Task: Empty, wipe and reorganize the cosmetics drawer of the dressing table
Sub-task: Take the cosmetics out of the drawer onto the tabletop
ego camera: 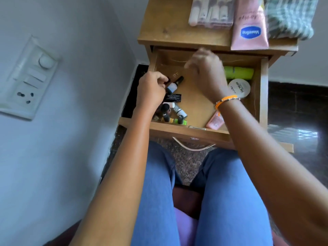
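Head view, looking down on a seated person in blue trousers before a wooden dressing table [165,20]. At far left a white switch panel [26,77] is fixed to the wall. The drawer [191,129] is pulled open over the knees.

The left hand [150,89] is inside the drawer at its left side, fingers curled around a small dark item; what that item is cannot be told. Just beside its fingertips lies a small bottle with a black cap [174,84]. Below it lie a black card [172,97] and a cluster of small bottles [174,112] in the near left corner.

The right hand [206,71], blurred, hovers above the drawer's middle, apart from the left; whether its fingers hold anything cannot be told. An orange band [225,100] circles that wrist. A small pink tube [214,121] lies by the front wall. To the right are a green container [238,72] and a white round jar [239,87].

On the tabletop rest a clear packet [211,11], a pink Vaseline tube [250,27] and a checked pouch [289,16].
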`<state>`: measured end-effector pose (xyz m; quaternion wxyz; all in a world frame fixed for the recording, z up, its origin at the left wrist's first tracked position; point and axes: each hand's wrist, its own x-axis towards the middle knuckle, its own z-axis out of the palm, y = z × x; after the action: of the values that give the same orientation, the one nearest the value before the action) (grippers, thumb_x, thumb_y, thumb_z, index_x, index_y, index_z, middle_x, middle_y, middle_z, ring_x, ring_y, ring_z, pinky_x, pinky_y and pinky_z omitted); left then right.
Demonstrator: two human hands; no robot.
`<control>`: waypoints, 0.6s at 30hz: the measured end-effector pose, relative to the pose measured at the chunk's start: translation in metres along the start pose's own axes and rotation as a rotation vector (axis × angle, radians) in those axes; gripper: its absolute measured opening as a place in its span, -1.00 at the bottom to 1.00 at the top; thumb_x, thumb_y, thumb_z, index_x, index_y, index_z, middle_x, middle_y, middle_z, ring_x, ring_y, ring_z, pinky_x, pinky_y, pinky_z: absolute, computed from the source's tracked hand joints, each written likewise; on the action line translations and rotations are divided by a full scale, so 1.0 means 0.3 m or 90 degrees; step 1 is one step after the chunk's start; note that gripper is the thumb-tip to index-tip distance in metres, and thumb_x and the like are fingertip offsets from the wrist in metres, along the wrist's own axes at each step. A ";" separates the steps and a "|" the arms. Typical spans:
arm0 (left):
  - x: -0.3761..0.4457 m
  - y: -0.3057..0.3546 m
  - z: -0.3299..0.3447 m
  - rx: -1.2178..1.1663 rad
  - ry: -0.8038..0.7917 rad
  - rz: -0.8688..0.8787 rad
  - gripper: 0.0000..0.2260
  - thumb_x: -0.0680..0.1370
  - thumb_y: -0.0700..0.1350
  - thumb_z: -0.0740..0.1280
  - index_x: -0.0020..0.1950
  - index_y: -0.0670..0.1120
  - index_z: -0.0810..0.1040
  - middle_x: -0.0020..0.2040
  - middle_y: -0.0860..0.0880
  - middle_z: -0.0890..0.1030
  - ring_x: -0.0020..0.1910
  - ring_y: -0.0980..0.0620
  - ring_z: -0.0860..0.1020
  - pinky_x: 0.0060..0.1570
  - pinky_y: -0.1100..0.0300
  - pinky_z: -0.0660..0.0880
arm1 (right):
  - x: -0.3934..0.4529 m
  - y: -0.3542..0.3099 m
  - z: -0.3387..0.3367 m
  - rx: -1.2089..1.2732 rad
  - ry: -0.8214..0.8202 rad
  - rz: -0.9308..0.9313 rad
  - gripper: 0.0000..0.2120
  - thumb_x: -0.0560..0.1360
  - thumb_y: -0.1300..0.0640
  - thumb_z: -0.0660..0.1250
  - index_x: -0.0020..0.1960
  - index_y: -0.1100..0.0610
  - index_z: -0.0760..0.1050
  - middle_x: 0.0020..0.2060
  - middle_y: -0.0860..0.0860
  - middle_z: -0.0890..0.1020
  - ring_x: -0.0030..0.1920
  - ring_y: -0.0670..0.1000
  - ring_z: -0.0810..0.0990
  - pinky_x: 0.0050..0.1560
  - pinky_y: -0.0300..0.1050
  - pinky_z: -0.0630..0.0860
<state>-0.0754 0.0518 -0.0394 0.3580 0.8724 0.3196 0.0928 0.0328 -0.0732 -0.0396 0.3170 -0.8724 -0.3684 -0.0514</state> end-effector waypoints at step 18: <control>-0.030 0.057 0.040 0.328 -0.156 -0.032 -0.62 0.53 -0.37 0.22 0.31 -0.09 0.47 0.39 -0.14 0.40 0.22 -0.15 0.50 0.06 0.07 0.46 | -0.056 0.071 0.142 -0.072 -0.251 0.168 -0.79 0.48 0.22 0.20 0.00 0.22 0.57 0.01 0.22 0.60 0.02 0.26 0.55 -0.01 0.05 0.53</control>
<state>-0.0695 0.0302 -0.0357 0.1628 0.9310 0.3088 -0.1069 0.0290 -0.0694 -0.0899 0.1940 -0.9225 -0.3023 0.1412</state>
